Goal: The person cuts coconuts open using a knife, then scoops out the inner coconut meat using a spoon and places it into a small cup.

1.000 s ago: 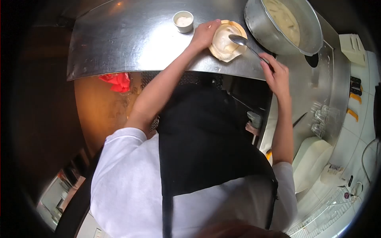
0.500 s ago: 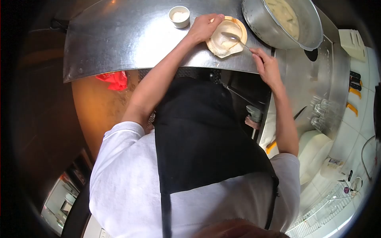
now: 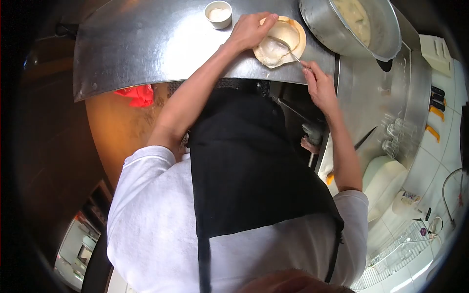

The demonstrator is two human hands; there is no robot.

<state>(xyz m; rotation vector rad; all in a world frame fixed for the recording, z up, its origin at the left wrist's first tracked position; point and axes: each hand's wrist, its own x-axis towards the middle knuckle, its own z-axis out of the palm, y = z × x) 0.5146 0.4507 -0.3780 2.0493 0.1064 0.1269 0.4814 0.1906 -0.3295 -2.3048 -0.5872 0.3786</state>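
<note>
My left hand [image 3: 249,31] grips the left rim of a round, cream-coloured, bowl-shaped thing [image 3: 299,36] on the steel counter. Its rim is uneven and its inside holds something white; I cannot tell what it is made of. In my right hand [image 3: 320,84] is a metal spoon [image 3: 294,55], held by the handle from the lower right. The spoon's bowl end dips inside, against the white contents. Left of my left hand stands a small white cup [image 3: 218,22] with a whitish substance in it.
A large metal pot [image 3: 327,36] with pale liquid and pieces stands at the right of the steel counter [image 3: 132,49]. Knives [image 3: 437,105] hang on the tiled wall. A red plastic bag [image 3: 139,95] lies below the counter's edge. Glasses [image 3: 392,132] stand at the right.
My right hand has moved slightly left and the spoon has turned more upright inside the bowl-shaped thing. My left hand stays on the rim. The view has shifted a little.
</note>
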